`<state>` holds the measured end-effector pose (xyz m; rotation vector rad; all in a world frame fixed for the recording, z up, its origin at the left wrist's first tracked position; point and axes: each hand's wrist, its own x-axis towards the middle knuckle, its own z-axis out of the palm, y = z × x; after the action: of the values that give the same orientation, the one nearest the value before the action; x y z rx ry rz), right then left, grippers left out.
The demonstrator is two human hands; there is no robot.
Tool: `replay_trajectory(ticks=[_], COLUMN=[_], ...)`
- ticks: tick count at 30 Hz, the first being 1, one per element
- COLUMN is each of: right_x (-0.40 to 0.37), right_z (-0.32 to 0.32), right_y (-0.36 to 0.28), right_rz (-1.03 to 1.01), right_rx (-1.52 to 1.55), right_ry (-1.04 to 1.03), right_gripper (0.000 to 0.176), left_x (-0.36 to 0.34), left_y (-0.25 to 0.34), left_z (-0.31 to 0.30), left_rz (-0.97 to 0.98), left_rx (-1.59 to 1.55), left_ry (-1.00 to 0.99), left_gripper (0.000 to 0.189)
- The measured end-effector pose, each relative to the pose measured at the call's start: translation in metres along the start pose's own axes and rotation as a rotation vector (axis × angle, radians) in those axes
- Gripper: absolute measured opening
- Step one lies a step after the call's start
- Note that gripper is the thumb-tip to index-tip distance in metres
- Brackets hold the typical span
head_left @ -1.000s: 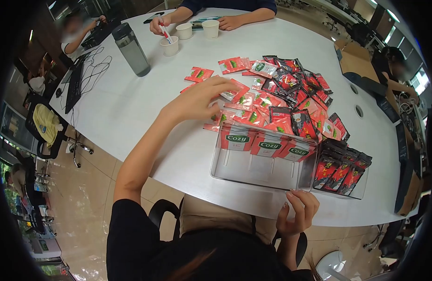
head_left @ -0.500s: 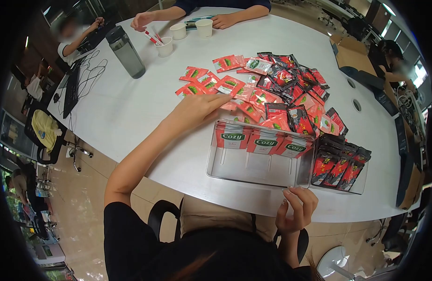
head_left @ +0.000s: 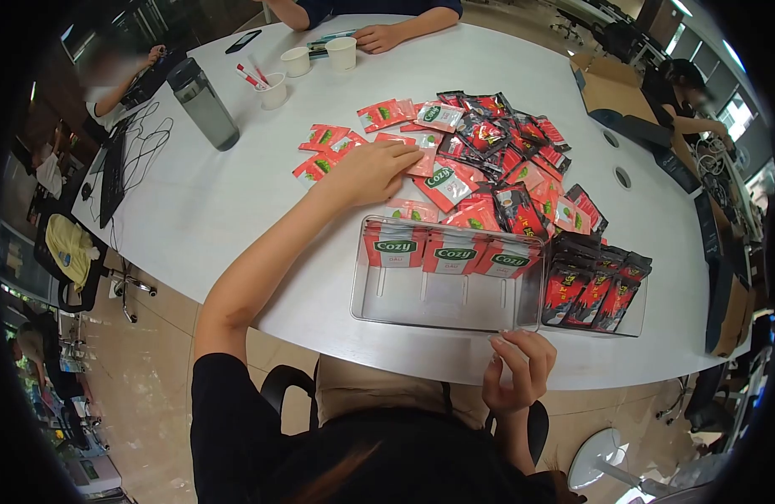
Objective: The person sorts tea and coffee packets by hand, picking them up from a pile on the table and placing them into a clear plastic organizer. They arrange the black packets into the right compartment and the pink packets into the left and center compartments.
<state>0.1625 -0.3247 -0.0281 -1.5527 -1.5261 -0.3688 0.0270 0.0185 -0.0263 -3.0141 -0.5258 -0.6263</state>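
Observation:
My left hand (head_left: pixel 381 170) reaches over the pile of pink sachets (head_left: pixel 450 182), its fingers extended and resting on the near-left ones; the fingertips touch a sachet, and no clear grip shows. Just below the pile stands a clear plastic tray (head_left: pixel 442 312), with pink Cozy sachets (head_left: pixel 455 254) upright in a row along its far wall. Off the tray's front right corner is my right hand (head_left: pixel 518 370), fingers loosely curled, thumb apart, nothing visible in it. To its upper right, a second clear container (head_left: pixel 633 323) holds black-and-red sachets (head_left: pixel 602 294) in rows.
Loose black-and-red sachets (head_left: pixel 486 134) lie behind the pink ones. A grey bottle (head_left: pixel 204 105), paper cups (head_left: pixel 341 54) and a phone (head_left: pixel 243 41) stand or lie farther back. Across the table rests another person's hand (head_left: pixel 379 38). Cardboard boxes (head_left: pixel 618 91) line the right edge.
My left hand has moved farther onto the pink sachets, and a Cozy sachet beside it now shows more fully. The view has shifted slightly; the right hand stays by the tray.

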Motion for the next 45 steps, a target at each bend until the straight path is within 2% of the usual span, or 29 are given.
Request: replay_trajectory(ticks=[5,8,11,14,17,20,24,27,30,31,34,37,40,43,45], right_x=[0.000,0.000,0.000,0.001,0.000,0.001,0.001,0.001,0.000,0.000,0.000,0.000,0.000,-0.001,0.000], right_z=[0.000,0.000,0.000,0.000,-0.001,-0.001,-0.002,-0.002,-0.002,-0.002,-0.003,-0.002,-0.002,-0.002,-0.002], right_y=[0.000,0.000,0.000,0.000,0.000,0.000,0.000,0.000,0.001,0.001,0.001,0.002,0.001,0.002,0.001], right_rz=[0.004,0.004,0.003,0.007,0.018,0.023,0.025,0.027,0.026,0.028,0.032,0.025,0.029,0.027,0.019], right_rx=[0.003,0.001,0.000,0.003,0.012,0.015,0.014,0.017,0.016,0.017,0.021,0.032,0.040,0.053,0.062], right_ry=[-0.008,-0.004,-0.002,-0.004,-0.005,-0.007,-0.017,-0.011,-0.002,-0.001,-0.009,-0.008,-0.002,0.008,0.020], right_gripper=[0.036,0.035,0.036,0.036,0.036,0.036,0.036,0.037,0.037,0.037,0.037,0.036,0.036,0.037,0.037], left_x=[0.010,0.029,0.036,0.031,0.033,0.049,0.075,0.091,0.091,0.092,0.090,0.092,0.086,0.071,0.051], left_y=[-0.009,-0.003,-0.001,-0.006,-0.005,-0.013,-0.024,-0.039,-0.037,-0.031,-0.032,-0.033,-0.031,-0.013,-0.010], left_z=[-0.006,-0.016,-0.007,-0.018,-0.035,-0.034,-0.006,0.027,0.040,0.034,0.033,0.027,0.022,-0.006,-0.016], left_rz=[0.057,-0.005,-0.069,-0.079,-0.170,-0.208,-0.138,-0.102,-0.018,-0.080,-0.053,-0.129,-0.113,-0.396,-0.377], left_rx=[-0.024,0.136,0.226,0.009,-0.181,-0.146,-0.015,-0.057,0.005,-0.012,0.022,0.005,-0.136,-0.348,-0.557], left_ry=[-0.062,-0.326,-0.315,-0.127,0.022,0.153,0.167,0.018,0.015,-0.073,-0.024,0.006,0.250,0.252,0.371], left_gripper=[0.045,0.040,0.033,0.028,0.027,0.027,0.035,0.041,0.047,0.040,0.036,0.027,0.021,0.021,0.025])
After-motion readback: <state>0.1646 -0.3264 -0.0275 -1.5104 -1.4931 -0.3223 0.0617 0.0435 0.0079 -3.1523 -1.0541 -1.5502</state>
